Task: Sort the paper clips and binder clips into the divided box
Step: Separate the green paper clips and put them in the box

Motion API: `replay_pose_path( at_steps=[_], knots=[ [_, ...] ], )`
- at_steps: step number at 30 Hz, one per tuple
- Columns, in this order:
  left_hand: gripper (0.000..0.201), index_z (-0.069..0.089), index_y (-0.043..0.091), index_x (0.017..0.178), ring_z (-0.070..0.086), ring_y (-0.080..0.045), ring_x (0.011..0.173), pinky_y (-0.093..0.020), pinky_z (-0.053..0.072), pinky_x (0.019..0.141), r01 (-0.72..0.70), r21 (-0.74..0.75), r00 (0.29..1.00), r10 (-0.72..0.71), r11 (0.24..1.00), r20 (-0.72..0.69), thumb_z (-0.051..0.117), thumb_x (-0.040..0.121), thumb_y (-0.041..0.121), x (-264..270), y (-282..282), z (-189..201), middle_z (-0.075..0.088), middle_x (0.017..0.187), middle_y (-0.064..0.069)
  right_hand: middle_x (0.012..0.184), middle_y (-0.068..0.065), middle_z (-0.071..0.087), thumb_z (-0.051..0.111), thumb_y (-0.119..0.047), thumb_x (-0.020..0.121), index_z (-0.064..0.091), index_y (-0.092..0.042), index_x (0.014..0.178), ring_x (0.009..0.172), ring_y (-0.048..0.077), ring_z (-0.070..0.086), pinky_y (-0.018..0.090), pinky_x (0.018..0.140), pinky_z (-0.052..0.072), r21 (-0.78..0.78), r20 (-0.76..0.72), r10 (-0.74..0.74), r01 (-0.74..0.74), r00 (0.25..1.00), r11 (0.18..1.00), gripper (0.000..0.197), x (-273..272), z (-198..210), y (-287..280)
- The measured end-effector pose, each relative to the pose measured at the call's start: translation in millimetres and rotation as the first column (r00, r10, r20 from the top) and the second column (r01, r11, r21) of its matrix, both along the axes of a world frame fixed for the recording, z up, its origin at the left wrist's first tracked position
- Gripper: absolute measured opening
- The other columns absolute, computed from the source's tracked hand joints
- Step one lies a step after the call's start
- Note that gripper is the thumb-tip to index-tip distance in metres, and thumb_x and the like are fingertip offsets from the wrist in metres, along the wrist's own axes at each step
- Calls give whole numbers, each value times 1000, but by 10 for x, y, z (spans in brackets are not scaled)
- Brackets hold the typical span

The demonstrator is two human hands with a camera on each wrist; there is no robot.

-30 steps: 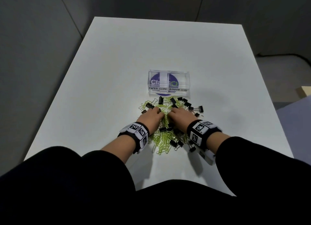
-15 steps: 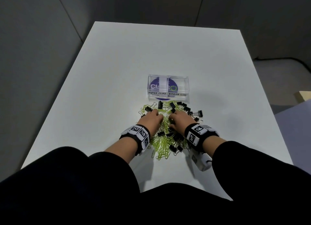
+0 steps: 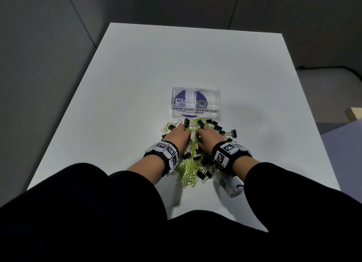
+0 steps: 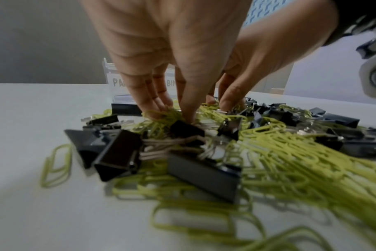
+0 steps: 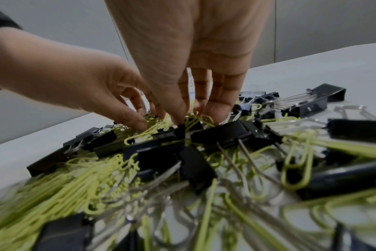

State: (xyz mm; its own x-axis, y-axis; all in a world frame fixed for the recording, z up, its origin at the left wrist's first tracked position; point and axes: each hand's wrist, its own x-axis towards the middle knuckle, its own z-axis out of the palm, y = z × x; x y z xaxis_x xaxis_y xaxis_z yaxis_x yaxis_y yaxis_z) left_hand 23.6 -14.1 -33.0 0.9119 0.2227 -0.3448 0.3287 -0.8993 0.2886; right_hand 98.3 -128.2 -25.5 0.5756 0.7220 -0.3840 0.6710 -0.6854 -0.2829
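Note:
A heap of yellow-green paper clips [image 3: 189, 173] mixed with black binder clips [image 3: 234, 133] lies on the white table, just in front of the clear divided box [image 3: 196, 105]. The box is labelled PAPER CLIPS on the left and BINDER CLIPS on the right. Both hands reach down into the heap side by side. My left hand [image 3: 183, 129] pinches a tuft of paper clips [image 4: 161, 113] between thumb and fingers. My right hand [image 3: 200, 132] closes its thumb and fingertips on a few paper clips [image 5: 195, 117], with a binder clip [image 5: 221, 134] just below them.
The white table [image 3: 137, 75] stretches far beyond the box and to both sides. Its edges drop to grey floor and walls. A pale block [image 3: 354, 114] sits off the table at the right. A loose paper clip [image 4: 56, 166] lies left of the heap.
Both hands have stayed in the heap and crept slightly toward the box, fingertips drawing closer together. The heap has shifted a little under them.

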Motion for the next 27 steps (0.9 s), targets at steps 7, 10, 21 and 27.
replay_pose_path(
  at_steps=[7,10,21,27],
  knots=[
    [25,58,3,109,56,-31,93,-38,51,85,76,42,996,-74,996,-50,62,84,5,44,43,-19,48,117,-16,120,17,53,57,-17,89,53,-1,110,107,34,55,40,88,46,-48,3,-81,81,997,996,27,5,14,75],
    [12,51,9,100,57,-30,92,-36,46,80,14,-1,996,-14,1000,-87,47,89,11,65,38,19,54,118,-16,115,17,58,54,-10,90,56,-2,107,103,33,57,38,85,47,-54,-31,-100,98,995,994,19,43,24,79],
    [40,49,14,129,57,-28,110,-36,46,92,-63,-140,996,53,988,-72,48,90,2,76,106,89,60,122,-12,106,15,65,55,-4,86,61,-2,98,98,29,60,35,83,48,53,-202,-186,201,962,978,13,174,66,-43],
    [35,53,12,128,53,-29,114,-35,43,94,-18,-139,1000,17,990,-13,43,95,10,98,122,185,51,126,-12,109,16,64,42,-1,90,62,-4,106,79,22,56,25,65,45,159,-271,-246,296,930,942,25,228,186,-72]
  ],
)
